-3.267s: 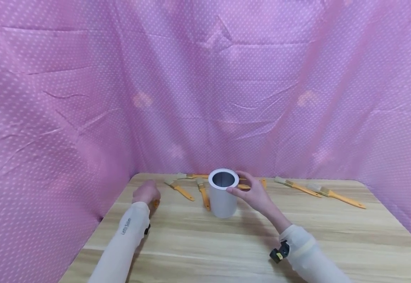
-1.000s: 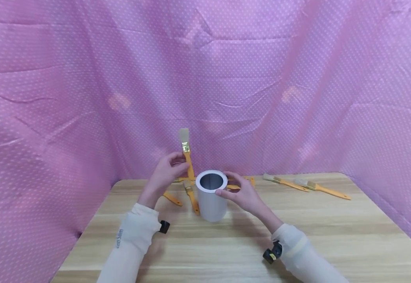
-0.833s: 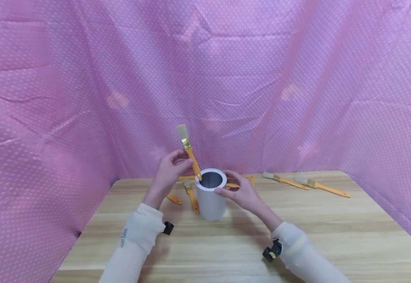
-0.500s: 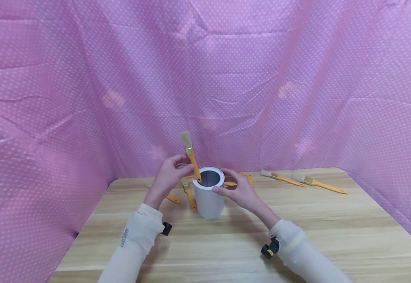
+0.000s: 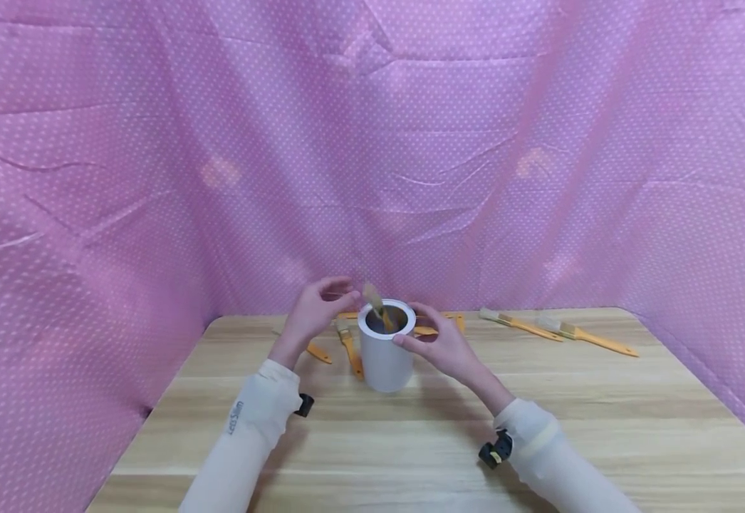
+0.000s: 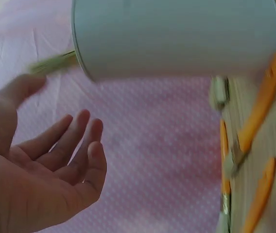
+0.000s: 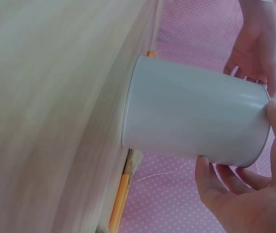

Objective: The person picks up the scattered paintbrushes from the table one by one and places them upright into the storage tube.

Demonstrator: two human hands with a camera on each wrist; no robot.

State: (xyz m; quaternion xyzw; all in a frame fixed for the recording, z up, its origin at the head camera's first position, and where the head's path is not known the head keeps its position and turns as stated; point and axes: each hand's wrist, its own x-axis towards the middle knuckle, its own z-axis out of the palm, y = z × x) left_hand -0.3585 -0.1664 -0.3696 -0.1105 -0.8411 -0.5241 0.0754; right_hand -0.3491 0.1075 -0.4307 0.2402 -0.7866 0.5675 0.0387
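The head camera looks forward and down from above at the table point(image 5: 539, 427), from a little way back. The left wrist camera sits very close beside the can point(image 6: 177, 36) (its picture is tipped sideways). The right wrist camera is close too, low by the table. All three show the can.

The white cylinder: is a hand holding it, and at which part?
The right hand holds the white cylinder at its top rim. The left hand is open and holds nothing.
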